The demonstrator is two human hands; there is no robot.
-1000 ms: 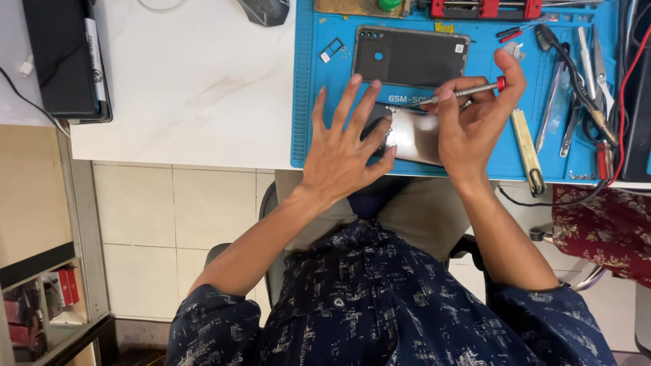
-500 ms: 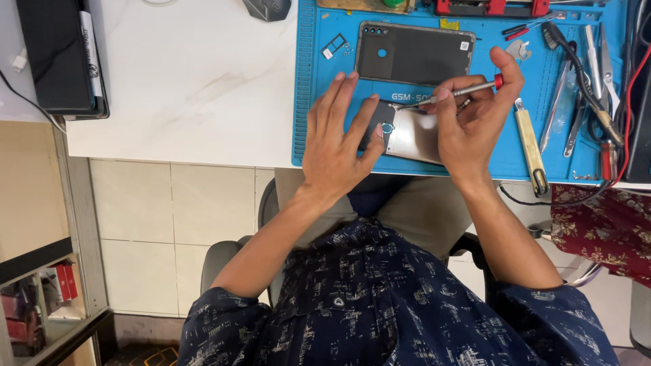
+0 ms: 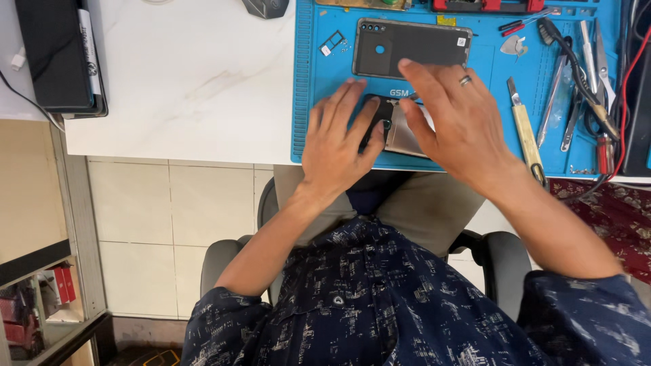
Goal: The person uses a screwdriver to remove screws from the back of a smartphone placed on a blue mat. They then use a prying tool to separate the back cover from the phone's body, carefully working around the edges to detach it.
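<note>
Your left hand (image 3: 336, 146) and right hand (image 3: 456, 122) lay open on the opened phone (image 3: 400, 129), gripping nothing, on the blue mat (image 3: 308, 102); its dark rectangular back cover (image 3: 410, 46) lay just above.

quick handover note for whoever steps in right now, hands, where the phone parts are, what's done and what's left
Left hand: flat on the opened phone body, fingers spread over its dark left end, holding nothing else.
Right hand: resting over the phone body's right side; its grip is hidden, so no tool can be confirmed in it.
Parts: phone body lies on the blue repair mat at the near edge. The removed back cover lies just beyond it. SIM tray to the cover's left. Yellow-handled tool and tweezers lie to the right.
Done: back cover off.
Left: internal work; cover not refitted.
</note>
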